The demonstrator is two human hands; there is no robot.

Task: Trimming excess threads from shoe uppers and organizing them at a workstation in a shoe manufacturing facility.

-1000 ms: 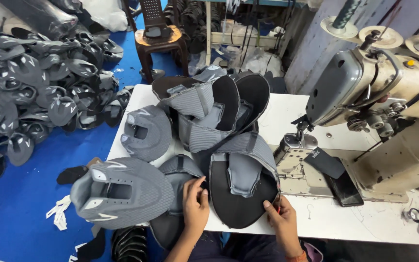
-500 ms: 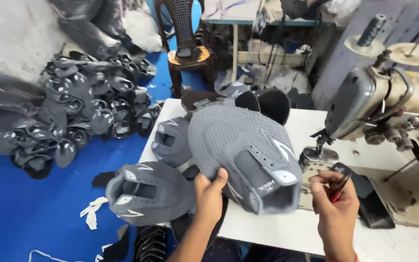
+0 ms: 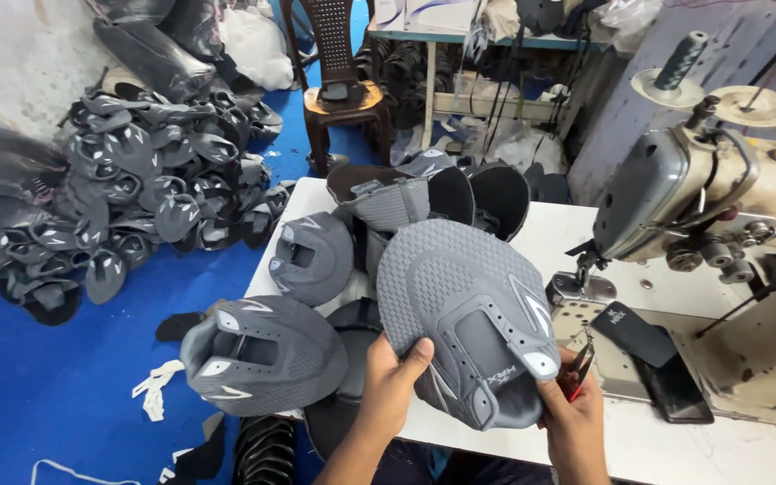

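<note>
Grey knitted fabric with a raised weave, white trim patches and an open lace panel is making up the shoe upper [image 3: 469,328], which both hands are holding above the white table [image 3: 675,449]. The left hand [image 3: 388,386] is gripping its lower edge, fingers curled closed on it. The right hand [image 3: 575,418] is pinching its tongue end while also holding small red snips [image 3: 578,375]. More grey uppers [image 3: 262,355] are lying left of the left hand; a sewing machine [image 3: 720,207] is sitting beyond the right hand.

The single head-worn camera looks steeply down from close above the white surface [image 3: 675,440], facing forward past the sewing machine [image 3: 720,207] toward the blue floor [image 3: 47,395] left of it.
</note>
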